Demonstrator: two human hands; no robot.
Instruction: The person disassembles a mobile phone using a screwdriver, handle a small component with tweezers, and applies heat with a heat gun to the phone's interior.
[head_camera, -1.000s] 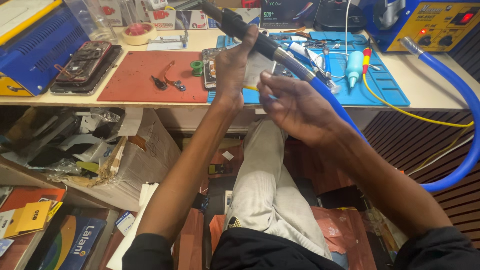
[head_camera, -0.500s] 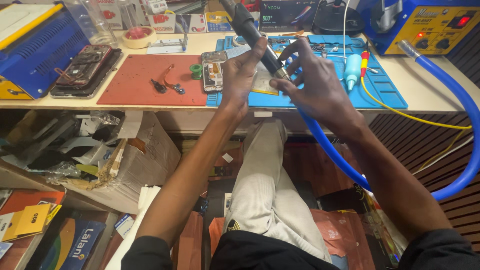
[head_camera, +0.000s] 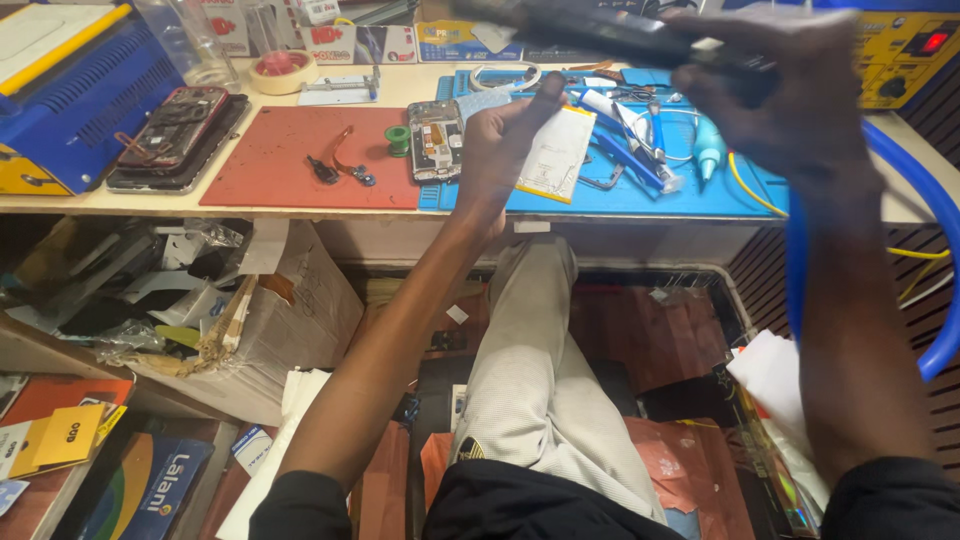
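The head view looks down at a cluttered worktop (head_camera: 300, 205) and at the person's two arms. The right hand (head_camera: 790, 95) is raised over the worktop, its fingers (head_camera: 720, 75) clenched around a long black tool handle (head_camera: 600, 30), which is blurred and reaches to the left from the fingers. A thick blue hose (head_camera: 930, 210) curves down on the right side of this hand. The left hand (head_camera: 500, 150) rests lower, at the front edge of a blue rubber mat (head_camera: 640, 200). Its fingers touch a flat white rectangular battery-like part (head_camera: 555, 155) lying just to their right; I cannot tell if they grasp it or only press on it. Just left of these fingers lies an opened phone body with a bare circuit board (head_camera: 436, 138), on the edge of a red rubber mat (head_camera: 280, 160). Further left a second opened phone (head_camera: 175, 125) lies beside a blue machine (head_camera: 70, 100).
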